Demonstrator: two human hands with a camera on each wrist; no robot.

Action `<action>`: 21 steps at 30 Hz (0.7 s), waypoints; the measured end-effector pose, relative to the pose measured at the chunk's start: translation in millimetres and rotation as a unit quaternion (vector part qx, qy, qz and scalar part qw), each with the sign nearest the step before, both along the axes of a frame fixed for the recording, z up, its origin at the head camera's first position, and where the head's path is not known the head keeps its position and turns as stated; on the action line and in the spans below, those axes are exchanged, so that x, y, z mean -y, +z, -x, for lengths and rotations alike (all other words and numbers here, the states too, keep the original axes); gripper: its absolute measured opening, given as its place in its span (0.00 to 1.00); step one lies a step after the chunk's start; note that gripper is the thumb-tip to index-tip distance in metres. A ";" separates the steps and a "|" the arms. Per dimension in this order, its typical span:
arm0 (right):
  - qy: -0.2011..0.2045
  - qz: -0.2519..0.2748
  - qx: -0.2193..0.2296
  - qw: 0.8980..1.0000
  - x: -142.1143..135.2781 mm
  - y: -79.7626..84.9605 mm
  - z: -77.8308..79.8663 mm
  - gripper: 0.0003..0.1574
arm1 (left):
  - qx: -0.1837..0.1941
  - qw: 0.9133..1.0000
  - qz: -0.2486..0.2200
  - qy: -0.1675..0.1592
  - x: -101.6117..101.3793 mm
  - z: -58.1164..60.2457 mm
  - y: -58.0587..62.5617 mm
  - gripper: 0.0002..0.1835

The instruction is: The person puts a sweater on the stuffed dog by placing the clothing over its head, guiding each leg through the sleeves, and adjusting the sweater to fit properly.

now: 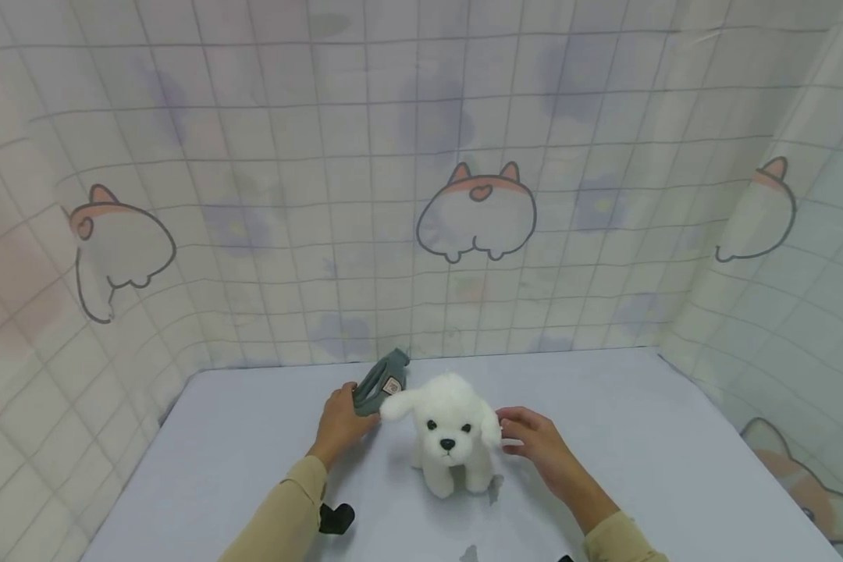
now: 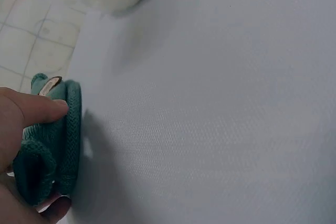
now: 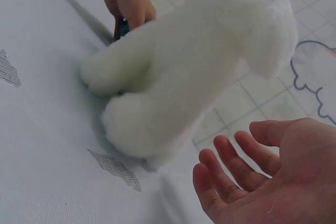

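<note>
A white plush dog (image 1: 449,417) stands upright on the white table, facing the head camera. To its left, my left hand (image 1: 343,425) grips a small grey-green knitted garment (image 1: 369,400) that bears a light label. In the left wrist view, thumb and fingers pinch the ribbed knit garment (image 2: 46,124) from both sides, close over the table. My right hand (image 1: 537,446) is beside the dog's right-hand ear in the head view. Seen from the right wrist, the palm of the right hand (image 3: 273,174) faces up with loosely bent fingers, apart from the plush dog (image 3: 173,66).
The white table (image 1: 239,437) ends at a grid-patterned curtain (image 1: 288,234) with cartoon animal drawings at the back and sides. Grey patches (image 1: 496,489) mark the tabletop near the dog. A black piece (image 1: 336,518) sits at the left wrist.
</note>
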State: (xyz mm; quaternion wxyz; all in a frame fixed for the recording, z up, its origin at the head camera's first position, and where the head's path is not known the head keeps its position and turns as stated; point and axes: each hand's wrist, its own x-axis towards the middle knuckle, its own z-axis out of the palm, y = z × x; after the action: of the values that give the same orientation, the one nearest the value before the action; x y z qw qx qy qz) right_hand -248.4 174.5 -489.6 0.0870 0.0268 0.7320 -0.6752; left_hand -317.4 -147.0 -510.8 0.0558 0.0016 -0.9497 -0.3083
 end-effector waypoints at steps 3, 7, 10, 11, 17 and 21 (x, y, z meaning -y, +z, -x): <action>0.002 0.004 0.001 1.000 0.1 -0.8 -0.2 0.20 | 0.001 1.000 -0.013 0.001 1.5 2.5 -4.2 0.38; 0.006 0.006 -0.002 1.000 -0.5 -1.5 0.9 0.20 | -0.004 0.999 -0.033 0.006 1.6 3.2 -5.2 0.32; 0.008 0.004 -0.007 1.000 -1.0 -1.0 1.7 0.19 | -0.005 0.999 -0.044 0.007 0.8 2.3 -3.5 0.27; 0.007 0.003 -0.008 1.000 -1.1 -0.5 2.0 0.19 | -0.004 0.999 -0.046 0.007 0.5 1.7 -2.5 0.25; 0.001 0.000 -0.010 1.000 -1.1 6.8 2.4 0.16 | -0.021 0.998 -0.062 0.008 -1.9 -2.7 7.6 0.21; 0.000 -0.009 -0.016 1.000 -1.1 14.4 1.8 0.16 | -0.043 0.996 -0.076 -0.002 -5.0 -4.4 19.5 0.20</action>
State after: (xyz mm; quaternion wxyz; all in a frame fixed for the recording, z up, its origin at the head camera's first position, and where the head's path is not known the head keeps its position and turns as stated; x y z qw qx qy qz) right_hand -250.2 175.5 -475.3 0.0747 0.0168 0.7391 -0.6692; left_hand -312.9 -142.0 -491.3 0.0955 -0.0097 -0.9203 -0.3792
